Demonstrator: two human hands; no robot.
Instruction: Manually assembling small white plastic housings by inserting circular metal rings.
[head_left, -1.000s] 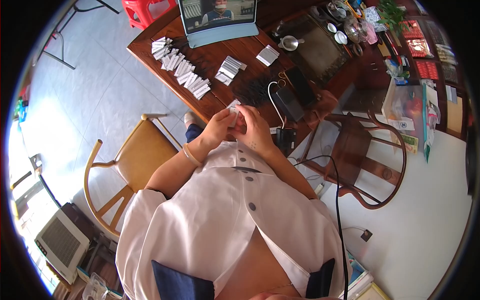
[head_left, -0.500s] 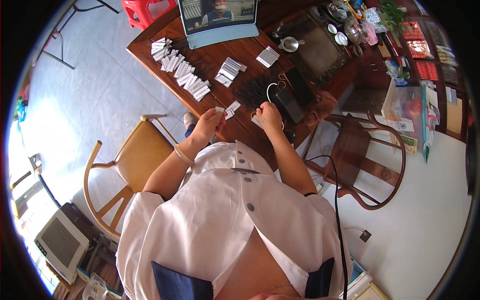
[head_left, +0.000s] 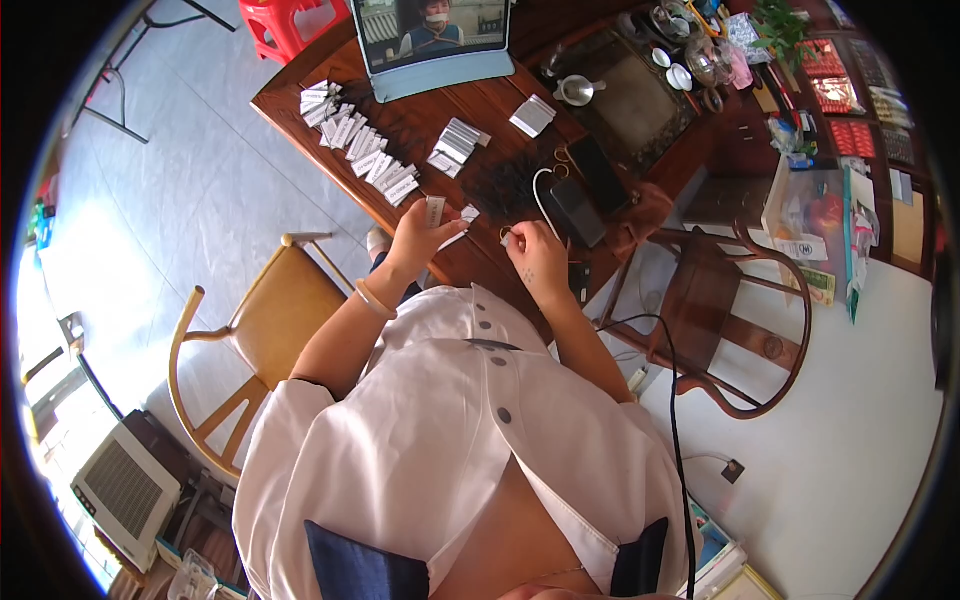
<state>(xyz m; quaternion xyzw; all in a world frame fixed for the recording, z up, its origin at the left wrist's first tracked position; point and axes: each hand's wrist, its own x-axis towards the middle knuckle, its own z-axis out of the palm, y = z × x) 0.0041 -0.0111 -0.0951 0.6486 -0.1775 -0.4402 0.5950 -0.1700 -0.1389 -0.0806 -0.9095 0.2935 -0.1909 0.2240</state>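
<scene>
My left hand is at the near edge of the dark wooden table with a small white printed tag held upright against its fingers, the thumb stretched out to the right. Just beyond the thumb, more white tags lie on the wood. A short way to the right, my right hand is closed, thumb and finger pinched at a small pale piece beside a gold-coloured ring. What exactly it grips is too small to tell. Black strings lie in a tangle beyond both hands.
Rows of white tags line the table's left side, with two stacks farther in. A tablet stands at the back. Right are a black box-shaped device, a phone and a tea tray. Chairs flank me.
My left hand has turned and its thumb has spread, so the tag now shows upright. My right hand has shifted slightly down, its pinched fingertips turned more to the left.
</scene>
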